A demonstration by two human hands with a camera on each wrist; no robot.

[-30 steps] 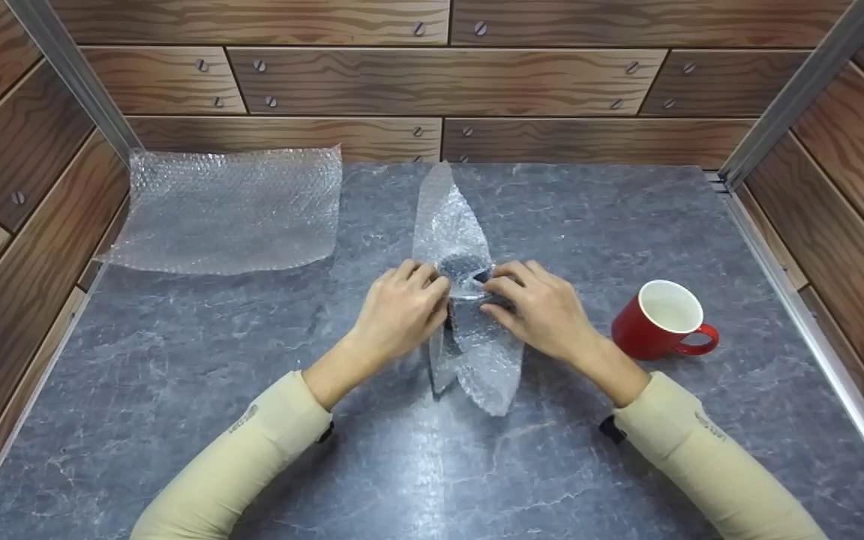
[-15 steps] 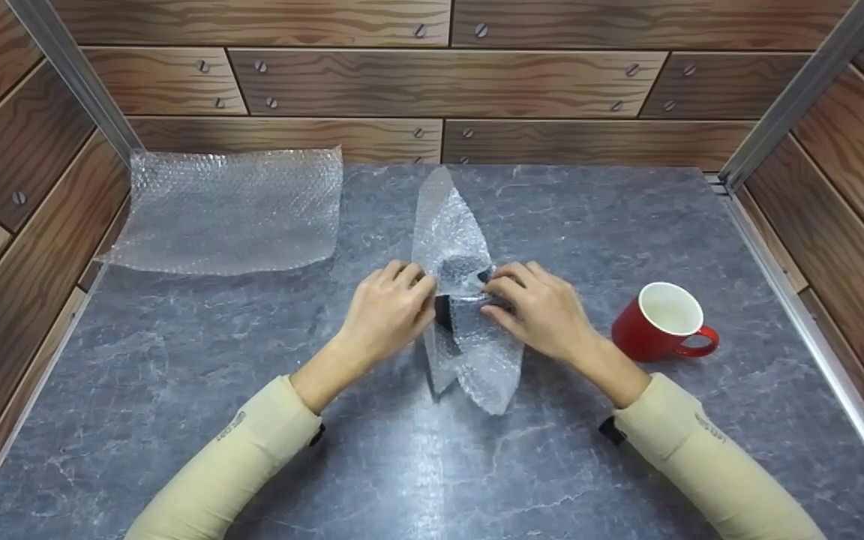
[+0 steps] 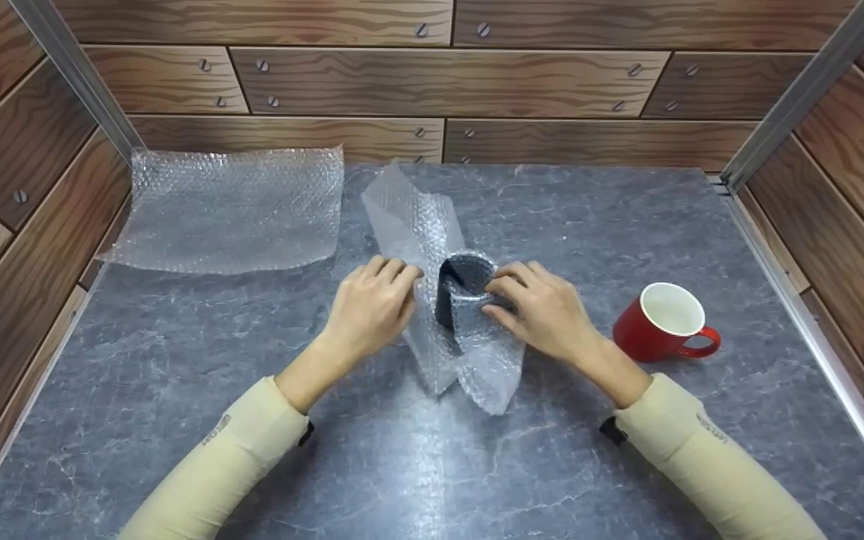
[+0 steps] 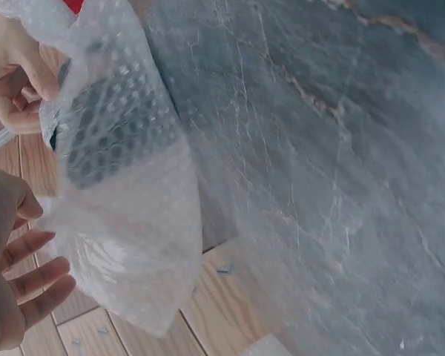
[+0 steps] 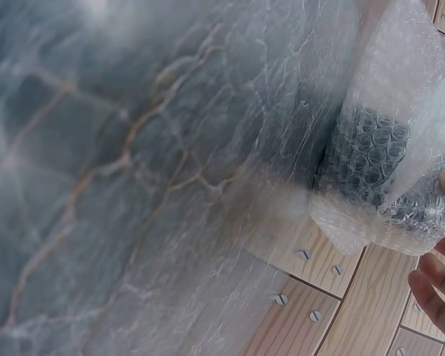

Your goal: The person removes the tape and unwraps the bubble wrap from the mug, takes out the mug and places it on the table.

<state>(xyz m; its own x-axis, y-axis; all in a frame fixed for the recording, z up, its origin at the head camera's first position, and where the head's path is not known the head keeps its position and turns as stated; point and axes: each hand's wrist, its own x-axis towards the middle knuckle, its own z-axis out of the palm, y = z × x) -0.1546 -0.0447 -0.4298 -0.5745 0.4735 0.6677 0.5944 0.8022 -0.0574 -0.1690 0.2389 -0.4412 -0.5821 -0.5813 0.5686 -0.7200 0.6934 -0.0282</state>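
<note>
A dark, round cup stands upright on the table, partly wrapped in a sheet of bubble wrap. In the head view its mouth faces up and its left side is uncovered. My left hand, left of the cup, pinches the sheet's free edge between thumb and index finger, its other fingers loose in the left wrist view. At the cup's right rim, my right hand holds the wrap against the side with bent fingers. Through the wrap the cup shows as a dark patch in the left wrist view.
To the right of my right hand stands a red mug with a white inside and its handle pointing right. A second flat sheet of bubble wrap lies at the back left of the grey marbled table. Wood-patterned walls enclose the table.
My left hand has moved left, drawing the bubble wrap's edge away from the cup, so its mouth and left side now show. My right hand has stayed in place.
</note>
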